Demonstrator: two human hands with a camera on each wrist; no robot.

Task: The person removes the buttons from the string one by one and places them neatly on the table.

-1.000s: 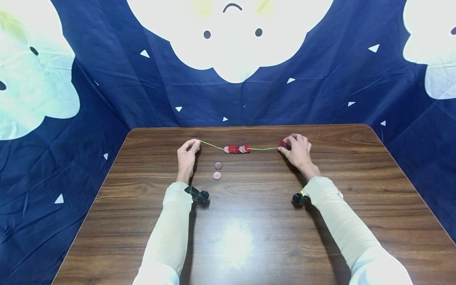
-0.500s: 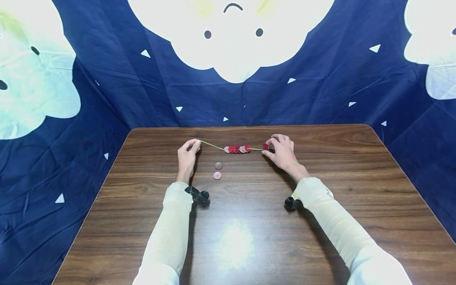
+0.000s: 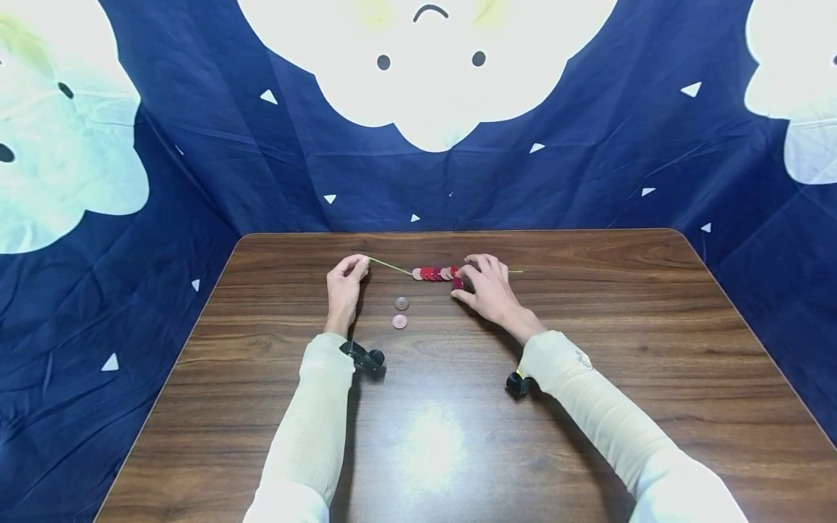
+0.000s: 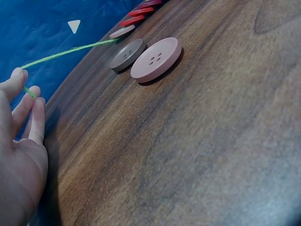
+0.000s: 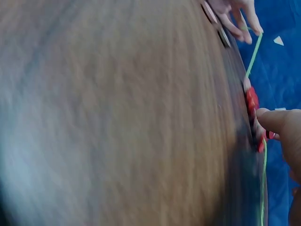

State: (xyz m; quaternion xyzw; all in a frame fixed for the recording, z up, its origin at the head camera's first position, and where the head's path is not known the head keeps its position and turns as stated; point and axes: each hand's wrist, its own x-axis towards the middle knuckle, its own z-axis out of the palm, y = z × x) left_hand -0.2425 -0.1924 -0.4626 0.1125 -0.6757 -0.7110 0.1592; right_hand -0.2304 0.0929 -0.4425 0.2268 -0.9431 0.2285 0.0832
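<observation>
A row of overlapping red and pink buttons is threaded on a yellow-green string toward the far side of the table. My left hand pinches the string's left end between thumb and fingertips, slightly raised. At the row's right end, my right hand pinches a dark red button between thumb and fingers; the string's other end comes out past the right hand. In the left wrist view, the string runs from the fingertips to the nearest pink button of the row.
Two loose four-hole buttons lie in front of the row: a grey-brown button and a pink button. The wooden table ends at a blue cloth backdrop with white cloud shapes.
My right hand has slid left along the string with the dark red button, up to the right end of the row. The left hand has stayed in place, holding the string.
</observation>
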